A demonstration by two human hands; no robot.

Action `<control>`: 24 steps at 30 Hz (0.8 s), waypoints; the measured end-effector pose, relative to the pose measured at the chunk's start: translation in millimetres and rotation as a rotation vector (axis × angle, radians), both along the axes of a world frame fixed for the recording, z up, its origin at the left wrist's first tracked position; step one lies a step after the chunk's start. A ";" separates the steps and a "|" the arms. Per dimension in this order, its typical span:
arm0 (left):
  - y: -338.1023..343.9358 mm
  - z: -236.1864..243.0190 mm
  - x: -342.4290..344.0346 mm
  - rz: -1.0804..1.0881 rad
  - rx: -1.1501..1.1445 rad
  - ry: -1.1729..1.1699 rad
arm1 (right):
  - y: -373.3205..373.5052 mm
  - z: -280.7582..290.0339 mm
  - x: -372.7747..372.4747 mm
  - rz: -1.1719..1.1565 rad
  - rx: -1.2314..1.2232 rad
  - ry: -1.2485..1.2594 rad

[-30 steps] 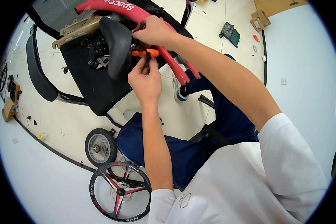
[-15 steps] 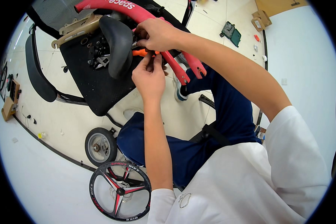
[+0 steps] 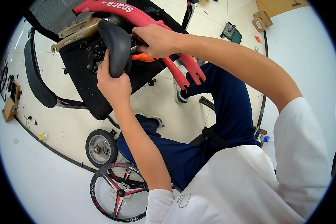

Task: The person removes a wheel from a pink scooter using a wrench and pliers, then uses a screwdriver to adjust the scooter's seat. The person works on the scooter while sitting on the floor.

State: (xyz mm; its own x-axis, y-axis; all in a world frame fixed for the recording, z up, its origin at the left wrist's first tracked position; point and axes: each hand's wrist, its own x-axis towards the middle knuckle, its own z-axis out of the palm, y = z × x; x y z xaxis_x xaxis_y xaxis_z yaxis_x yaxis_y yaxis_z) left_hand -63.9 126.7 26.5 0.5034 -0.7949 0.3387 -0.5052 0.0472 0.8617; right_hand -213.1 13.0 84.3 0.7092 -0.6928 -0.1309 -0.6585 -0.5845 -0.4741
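Note:
A black bicycle saddle stands on the black chair seat, beside a red bicycle frame. My left hand grips the near end of the saddle, its index finger stretched along the left side and its thumb at the lower edge. On the other side of the saddle, my right hand is closed around a short silver metal part, possibly the seat post; its fingertips are partly hidden. Just below that hand an orange handle shows between saddle and frame.
A tan metal frame part and several black parts lie left of the saddle. A small wheel and a three-spoke wheel are at the lower left. A green case lies open on the floor.
My left hand has left the area by the orange handle, moved left and taken hold of the saddle. My right hand stays by the silver part, slightly lower.

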 end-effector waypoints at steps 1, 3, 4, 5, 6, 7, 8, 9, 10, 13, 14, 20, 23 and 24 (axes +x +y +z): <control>0.2 0.1 -0.7 0.000 -0.001 -0.004 | 0.5 -1.1 -0.8 -0.006 -0.032 -0.025; -0.3 0.8 -0.5 0.007 -0.006 -0.016 | 1.9 -5.4 -0.6 -0.012 -0.101 -0.078; -0.7 0.0 -0.1 0.010 -0.009 -0.008 | 5.4 -9.3 1.0 -0.150 0.040 -0.152; 0.7 -2.2 3.2 0.020 -0.010 -0.006 | 14.9 -12.5 8.4 -0.281 0.186 -0.229; 0.2 -4.4 3.5 0.025 -0.015 0.003 | 25.9 -9.4 13.2 -0.417 0.327 -0.298; 0.1 -6.4 3.6 0.030 -0.018 -0.005 | 35.8 -4.3 15.9 -0.488 0.556 -0.363; 0.1 -5.6 4.2 0.037 -0.024 -0.014 | 45.9 -3.2 21.8 -0.650 0.619 -0.400; -2.1 -6.6 1.5 0.033 -0.029 -0.020 | 46.8 -24.1 21.9 -0.654 0.503 -0.405; -4.9 -6.0 -1.2 0.012 -0.037 -0.009 | 47.0 -43.9 21.6 -0.657 0.387 -0.409; -0.1 -5.8 5.0 -0.025 -0.018 0.038 | 61.0 -33.2 33.9 -0.389 0.344 -0.214; 0.2 -4.6 6.3 -0.043 -0.007 0.078 | 63.3 -31.5 34.4 -0.258 0.297 -0.167; 6.6 -1.9 10.8 -0.091 0.039 0.142 | 52.8 0.3 9.3 -0.288 0.391 -0.091; 6.7 1.0 7.4 -0.083 0.034 0.126 | 44.8 -7.5 -1.8 -0.505 0.564 -0.323; 7.0 1.8 5.5 -0.083 0.039 0.123 | 41.4 -4.3 -2.2 -0.595 0.707 -0.428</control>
State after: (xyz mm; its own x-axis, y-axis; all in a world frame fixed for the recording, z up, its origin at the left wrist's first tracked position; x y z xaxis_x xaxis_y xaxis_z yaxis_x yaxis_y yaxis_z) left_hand -58.4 133.7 28.3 0.4711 -0.8470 0.2464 -0.3919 0.0493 0.9187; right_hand -215.3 54.4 80.0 0.3580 -0.8106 -0.4634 -0.4451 0.2882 -0.8479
